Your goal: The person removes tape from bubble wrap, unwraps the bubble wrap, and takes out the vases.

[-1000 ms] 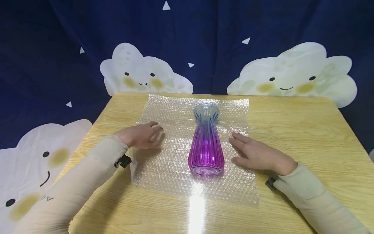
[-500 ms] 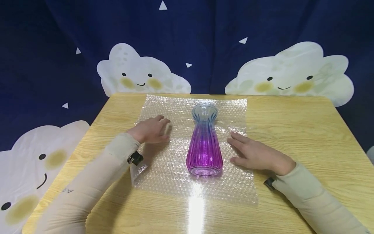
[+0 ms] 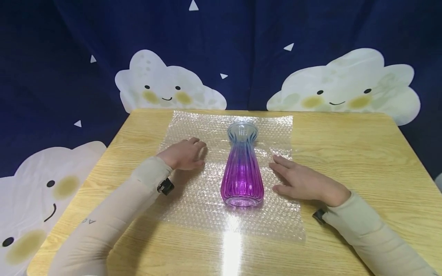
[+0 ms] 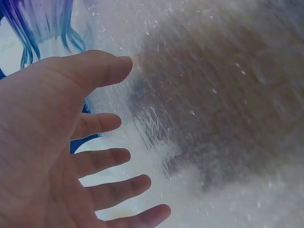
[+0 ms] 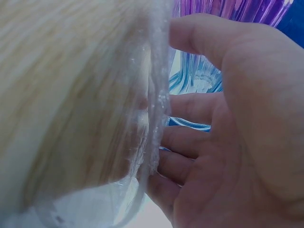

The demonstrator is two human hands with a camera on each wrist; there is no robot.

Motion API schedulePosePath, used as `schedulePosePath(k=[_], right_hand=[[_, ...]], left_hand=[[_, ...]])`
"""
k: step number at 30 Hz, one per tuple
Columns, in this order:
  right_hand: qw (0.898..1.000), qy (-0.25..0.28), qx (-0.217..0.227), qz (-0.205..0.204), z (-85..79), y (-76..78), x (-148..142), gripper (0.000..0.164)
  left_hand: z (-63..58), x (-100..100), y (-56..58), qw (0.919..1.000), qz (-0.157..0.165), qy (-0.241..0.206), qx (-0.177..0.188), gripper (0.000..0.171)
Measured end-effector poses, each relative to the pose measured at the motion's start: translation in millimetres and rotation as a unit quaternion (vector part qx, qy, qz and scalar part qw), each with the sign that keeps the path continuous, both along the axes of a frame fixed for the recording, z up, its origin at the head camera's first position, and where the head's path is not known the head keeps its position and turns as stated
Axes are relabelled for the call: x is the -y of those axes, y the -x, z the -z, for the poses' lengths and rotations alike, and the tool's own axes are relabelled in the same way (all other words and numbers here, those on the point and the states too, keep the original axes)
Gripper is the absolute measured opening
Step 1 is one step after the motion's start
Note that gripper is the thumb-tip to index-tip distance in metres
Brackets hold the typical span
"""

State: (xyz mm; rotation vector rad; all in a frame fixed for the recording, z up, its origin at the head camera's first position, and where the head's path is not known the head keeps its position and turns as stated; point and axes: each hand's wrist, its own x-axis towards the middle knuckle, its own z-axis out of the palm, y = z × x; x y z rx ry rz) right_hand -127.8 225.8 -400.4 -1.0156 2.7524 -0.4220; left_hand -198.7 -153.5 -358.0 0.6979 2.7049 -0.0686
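A ribbed glass vase (image 3: 242, 172), magenta at the base fading to blue and clear at the flared mouth, lies on its side on a sheet of bubble wrap (image 3: 203, 199). Its base faces the near edge of the table. Over the left part of the sheet is the left hand (image 3: 184, 154), fingers relaxed and spread, holding nothing. The left wrist view shows this hand's thumb and separate fingers (image 4: 102, 161) above the wrap. To the right of the vase, the right hand (image 3: 304, 180) rests its fingertips on the sheet's right side. The wrap's edge (image 5: 159, 95) runs along those fingertips.
Wood-grain table (image 3: 352, 153) extends around the sheet on both sides and in front. Behind it hangs a dark blue curtain (image 3: 241, 34) printed with smiling clouds and white triangles. Dark wrist cameras (image 3: 165, 186) sit at both cuffs.
The left hand has moved right over the bubble wrap, closer to the vase. The right hand and the vase have stayed in place.
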Motion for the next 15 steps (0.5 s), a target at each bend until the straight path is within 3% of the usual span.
schedulePosePath(k=[7,15], right_hand=[[1.000,-0.001,0.004,0.003,1.3,0.7,-0.3,0.076],[1.000,0.002,-0.002,0.004,1.4,0.2,-0.4,0.075]], left_hand=[[5.0,-3.1,3.8,0.9997,0.001,-0.023,-0.006,0.077],[10.3,1.2,2.8,0.9919,-0.011,-0.126,0.004,0.103]])
